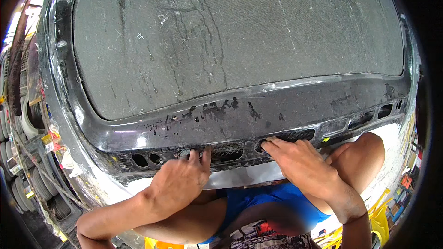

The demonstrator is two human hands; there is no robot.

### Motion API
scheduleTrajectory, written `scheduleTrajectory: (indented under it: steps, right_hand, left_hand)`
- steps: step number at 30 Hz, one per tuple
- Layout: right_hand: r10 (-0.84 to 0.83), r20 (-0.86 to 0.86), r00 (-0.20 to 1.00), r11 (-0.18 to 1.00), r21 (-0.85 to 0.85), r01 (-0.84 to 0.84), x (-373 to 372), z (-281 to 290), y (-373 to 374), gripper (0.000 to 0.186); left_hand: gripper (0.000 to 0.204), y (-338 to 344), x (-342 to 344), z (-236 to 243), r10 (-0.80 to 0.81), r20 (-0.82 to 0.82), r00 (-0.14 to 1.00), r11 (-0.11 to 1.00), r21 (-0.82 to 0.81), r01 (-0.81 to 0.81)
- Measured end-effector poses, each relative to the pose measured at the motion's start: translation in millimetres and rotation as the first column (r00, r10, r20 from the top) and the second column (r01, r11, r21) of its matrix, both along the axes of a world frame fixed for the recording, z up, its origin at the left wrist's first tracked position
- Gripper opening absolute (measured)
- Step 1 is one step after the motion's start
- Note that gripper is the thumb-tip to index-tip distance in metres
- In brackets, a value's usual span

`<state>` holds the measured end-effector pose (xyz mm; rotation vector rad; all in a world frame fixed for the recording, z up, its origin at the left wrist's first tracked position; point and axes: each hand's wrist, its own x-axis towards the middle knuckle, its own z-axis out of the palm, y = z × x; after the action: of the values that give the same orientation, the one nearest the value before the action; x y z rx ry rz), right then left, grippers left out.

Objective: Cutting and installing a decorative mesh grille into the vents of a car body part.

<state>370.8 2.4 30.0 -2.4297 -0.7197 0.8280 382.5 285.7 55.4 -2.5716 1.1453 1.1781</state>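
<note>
In front of me lies a large black panel (115,136), glossy at its rim and worn, like the inner side of a vehicle hood. A grey mesh-textured pad (258,32), streaked and stained, fills its middle. Several oval openings pierce its near edge, and mesh shows inside some. My left hand (182,177) grips this edge left of centre, its fingertips bent into an opening. My right hand (302,159) holds the same edge right of centre, fingers curled at another opening. The tips of both hands are partly hidden; I cannot tell whether they pinch something small there.
White, scuffed surfaces (99,182) show below and beside the panel. Tyres (39,186) and clutter stand along the left. Yellow plastic frames (378,219) are at the lower right. My bare knees and blue shorts (258,196) sit close against the near edge.
</note>
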Motion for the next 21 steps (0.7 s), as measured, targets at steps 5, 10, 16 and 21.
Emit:
scheduleTrajectory:
  steps: [5, 10, 16, 21]
  right_hand:
    - [0.012, 0.007, 1.000, 1.000, 0.004, -0.012, -3, 1, 4, 0.037]
    - [-0.090, -0.027, 0.996, 0.996, 0.009, 0.090, -8, -1, -4, 0.049]
    - [-0.131, -0.039, 0.991, 0.989, 0.070, 0.134, -5, 6, -5, 0.040]
    - [-0.207, -0.145, 0.967, 0.945, 0.226, 0.236, -3, 27, -6, 0.028]
  left_hand:
    - [0.050, -1, -16, 60, 0.065, 0.091, 0.994, 0.995, -0.078, -0.058]
    - [0.054, -1, -46, 80, 0.282, -0.094, 0.955, 0.872, -0.389, -0.296]
    - [0.055, -14, -53, 57, 0.325, -0.496, 0.805, 0.687, -0.462, -0.561]
    - [0.054, -17, -62, 28, 0.315, -0.339, 0.886, 0.740, -0.497, -0.453]
